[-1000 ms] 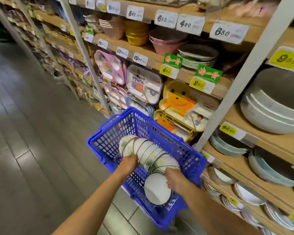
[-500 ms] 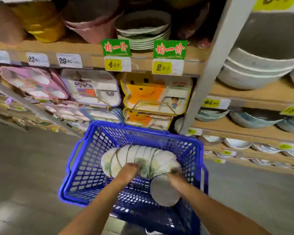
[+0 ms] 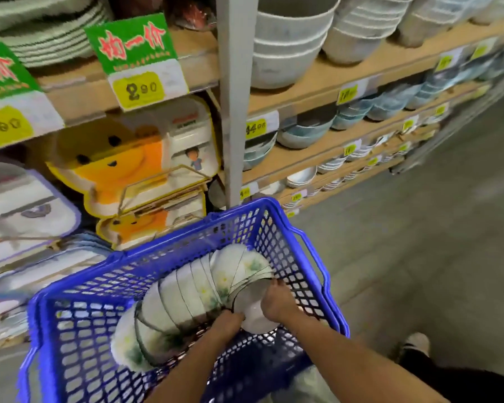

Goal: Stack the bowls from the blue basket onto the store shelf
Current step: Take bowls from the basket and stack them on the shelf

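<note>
Right grip (image 3: 277, 302) curled on bowl (image 3: 252, 322), left grip (image 3: 229, 323) — touching

- Both forearms (image 3: 341, 370) are bare up to the bottom edge of the picture.
- The left hand (image 3: 229, 324) and right hand (image 3: 277, 301) are bare too.
- A black garment (image 3: 460, 382) covers the leg at lower right; whether it is shorts or trousers cannot be told.
- One shoe (image 3: 416, 344) shows beyond it, pale off-white with a darker band across, its details blurred.
</note>
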Motion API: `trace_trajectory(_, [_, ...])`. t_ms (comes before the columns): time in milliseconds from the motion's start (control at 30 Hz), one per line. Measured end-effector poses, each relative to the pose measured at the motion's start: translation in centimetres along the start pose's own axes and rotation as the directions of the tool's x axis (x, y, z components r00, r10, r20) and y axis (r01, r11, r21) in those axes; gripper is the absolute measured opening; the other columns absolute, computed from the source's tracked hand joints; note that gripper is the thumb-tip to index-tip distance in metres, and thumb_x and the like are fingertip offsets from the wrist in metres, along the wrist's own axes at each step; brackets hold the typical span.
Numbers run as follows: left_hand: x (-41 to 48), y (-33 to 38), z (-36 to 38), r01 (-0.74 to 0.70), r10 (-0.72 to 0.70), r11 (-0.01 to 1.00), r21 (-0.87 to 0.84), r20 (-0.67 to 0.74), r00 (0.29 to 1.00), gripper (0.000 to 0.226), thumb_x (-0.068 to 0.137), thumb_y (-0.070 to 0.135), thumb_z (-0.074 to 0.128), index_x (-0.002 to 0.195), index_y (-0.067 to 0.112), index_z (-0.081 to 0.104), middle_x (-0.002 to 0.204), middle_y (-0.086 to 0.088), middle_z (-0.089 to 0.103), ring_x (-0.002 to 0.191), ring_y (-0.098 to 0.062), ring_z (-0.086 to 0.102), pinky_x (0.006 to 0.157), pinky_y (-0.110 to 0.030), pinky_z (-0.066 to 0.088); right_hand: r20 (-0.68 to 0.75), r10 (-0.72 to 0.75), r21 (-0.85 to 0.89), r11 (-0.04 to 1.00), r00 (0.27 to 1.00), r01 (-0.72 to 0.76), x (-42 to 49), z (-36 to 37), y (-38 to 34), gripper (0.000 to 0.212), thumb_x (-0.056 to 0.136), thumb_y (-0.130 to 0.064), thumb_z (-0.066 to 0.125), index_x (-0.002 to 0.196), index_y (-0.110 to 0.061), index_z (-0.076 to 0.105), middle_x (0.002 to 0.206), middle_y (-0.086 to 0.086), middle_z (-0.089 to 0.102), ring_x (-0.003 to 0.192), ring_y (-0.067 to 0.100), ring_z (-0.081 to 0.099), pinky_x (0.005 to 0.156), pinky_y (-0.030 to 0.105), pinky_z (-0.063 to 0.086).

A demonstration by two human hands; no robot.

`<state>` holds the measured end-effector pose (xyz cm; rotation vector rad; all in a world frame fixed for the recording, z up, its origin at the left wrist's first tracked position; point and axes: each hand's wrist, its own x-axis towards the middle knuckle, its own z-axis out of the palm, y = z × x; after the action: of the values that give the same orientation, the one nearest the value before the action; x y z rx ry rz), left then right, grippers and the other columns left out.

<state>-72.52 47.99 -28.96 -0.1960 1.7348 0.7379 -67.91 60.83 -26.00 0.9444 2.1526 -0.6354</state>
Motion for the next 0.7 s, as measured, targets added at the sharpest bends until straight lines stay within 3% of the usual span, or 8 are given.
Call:
trace_trajectory(100, [1.7, -0.5, 0.7, 0.039, -0.037, 0.997, -0.071, 0.024, 0.999, 0.015, 0.093, 0.006, 0.052, 0.103, 0.0, 0.061, 0.098, -0.013, 0.066, 0.081, -0.023, 0.059, 0.067, -0.025, 0.044, -0.029, 0.038, -0.019, 0.999, 0.999, -0.038, 0.7, 0.3, 0.2, 0.045, 0.098, -0.016, 0.033, 0.135, 0.006, 0.042, 0.138, 0.023, 0.044, 0.124, 0.034, 0.041, 0.105, 0.037, 0.034])
trace_trajectory(233, [3.3, -1.7, 2.0, 0.119, -0.119, 0.949, -0.291, 0.019, 0.993, 0.023, 0.095, -0.006, 0.046, 0.115, -0.016, 0.054, 0.088, -0.023, 0.063, 0.067, -0.032, 0.057, 0.042, -0.023, 0.047, -0.032, 0.066, -0.088, 0.994, 0.997, -0.069, 1.4, 0.7, 0.2, 0.041, 0.097, -0.016, 0.034, 0.13, 0.002, 0.051, 0.131, 0.021, 0.052, 0.118, 0.033, 0.046, 0.099, 0.037, 0.037])
trace_trajectory(367, [4.1, -1.9, 2.7, 0.148, -0.169, 0.891, -0.429, -0.011, 0.986, 0.033, 0.095, -0.009, 0.044, 0.127, -0.016, 0.048, 0.12, -0.035, 0.057, 0.101, -0.046, 0.059, 0.066, -0.044, 0.051, -0.035, 0.069, -0.19, 0.979, 0.997, -0.075, 1.6, 0.9, -0.1, 0.043, 0.096, -0.016, 0.035, 0.132, 0.002, 0.049, 0.132, 0.022, 0.05, 0.119, 0.034, 0.045, 0.097, 0.038, 0.039])
trace_trajectory(433, [3.9, -1.5, 2.7, 0.133, -0.157, 0.9, -0.414, -0.024, 0.987, 0.033, 0.092, -0.013, 0.045, 0.124, -0.015, 0.053, 0.114, -0.032, 0.061, 0.093, -0.041, 0.061, 0.063, -0.044, 0.051, -0.026, 0.061, -0.173, 0.983, 0.998, -0.065, 1.5, 0.7, 0.0, 0.043, 0.097, -0.018, 0.034, 0.132, 0.002, 0.049, 0.134, 0.023, 0.049, 0.122, 0.034, 0.044, 0.099, 0.038, 0.039])
trace_trajectory(533, [3.1, -0.7, 2.5, 0.106, -0.134, 0.939, -0.326, -0.064, 0.989, 0.03, 0.091, -0.017, 0.041, 0.118, -0.017, 0.055, 0.104, -0.027, 0.064, 0.066, -0.028, 0.058, 0.05, -0.034, 0.049, -0.014, 0.045, -0.107, 0.993, 0.999, -0.046, 1.3, 0.1, 0.3, 0.044, 0.097, -0.019, 0.035, 0.133, 0.004, 0.046, 0.136, 0.024, 0.048, 0.127, 0.034, 0.041, 0.103, 0.038, 0.039])
trace_trajectory(600, [2.2, -0.2, 2.3, 0.103, -0.128, 0.957, -0.271, -0.076, 0.989, 0.028, 0.092, -0.017, 0.036, 0.112, -0.014, 0.056, 0.094, -0.022, 0.063, 0.061, -0.023, 0.053, 0.041, -0.03, 0.048, -0.004, 0.037, -0.06, 0.998, 0.999, -0.037, 1.0, -0.4, 0.5, 0.042, 0.096, -0.016, 0.039, 0.133, 0.004, 0.046, 0.136, 0.024, 0.048, 0.13, 0.032, 0.04, 0.105, 0.036, 0.038])
trace_trajectory(700, [0.7, 0.3, 1.7, 0.118, -0.141, 0.955, -0.271, -0.068, 0.988, 0.023, 0.09, -0.019, 0.035, 0.099, -0.007, 0.053, 0.076, -0.016, 0.058, 0.062, -0.029, 0.057, 0.031, -0.029, 0.048, -0.013, 0.004, -0.005, 1.0, 1.0, -0.004, 0.6, -1.3, 0.5, 0.041, 0.094, -0.011, 0.039, 0.131, 0.004, 0.048, 0.136, 0.022, 0.05, 0.132, 0.03, 0.041, 0.107, 0.033, 0.036])
